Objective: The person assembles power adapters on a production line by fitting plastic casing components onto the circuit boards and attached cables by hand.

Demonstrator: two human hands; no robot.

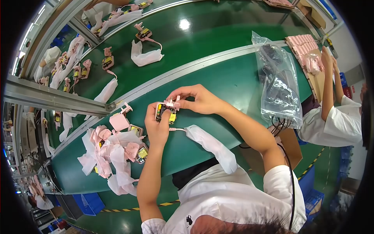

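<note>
My left hand (157, 123) is closed on an opened pink charger (160, 110) with a black and yellow circuit inside, held above the green bench. At the charger's upper right, my right hand (198, 99) pinches a small pink plug part (174, 103) with thumb and fingers. A pink cable (177, 129) runs from the charger to a white wrapped bundle (212, 148) at the bench's front edge. To the left of my left hand lies a pile of pink chargers (103, 134) and white wraps, some with their circuits showing.
Behind a metal rail (194, 64), a green belt (202, 27) carries more chargers with wrapped cables. A clear plastic bag (278, 82) of black cables lies at the right, near stacked pink parts (302, 48). A co-worker (335, 121) is at the far right. A metal post (58, 97) crosses at left.
</note>
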